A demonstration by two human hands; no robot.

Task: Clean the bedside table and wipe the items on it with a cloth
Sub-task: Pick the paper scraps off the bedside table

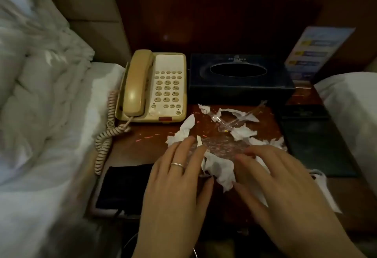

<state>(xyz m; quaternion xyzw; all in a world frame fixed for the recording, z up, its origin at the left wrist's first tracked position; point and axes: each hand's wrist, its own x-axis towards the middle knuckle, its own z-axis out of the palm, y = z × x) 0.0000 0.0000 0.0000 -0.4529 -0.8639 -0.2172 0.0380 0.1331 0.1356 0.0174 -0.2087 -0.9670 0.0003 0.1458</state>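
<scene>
The dark wooden bedside table (pixel 142 137) carries a beige phone (pixel 153 86), a dark blue tissue box (pixel 240 86) and a litter of torn white tissue (pixel 218 168) and clear crinkled plastic wrap (pixel 222 145). My left hand (pixel 179 176), with a ring on it, lies with straight fingers on the tissue and plastic. My right hand (pixel 277 178) reaches over the scraps from the right, its fingers spread and slightly bent, touching them. A dark cloth (pixel 122 188) lies at the table's front left corner.
A dark folder (pixel 312 141) lies on the table's right side, a blue leaflet stand (pixel 312 53) behind it. White bedding (pixel 40 115) borders the left, another white bed (pixel 350 104) the right. The phone's coiled cord (pixel 106 135) hangs off the left edge.
</scene>
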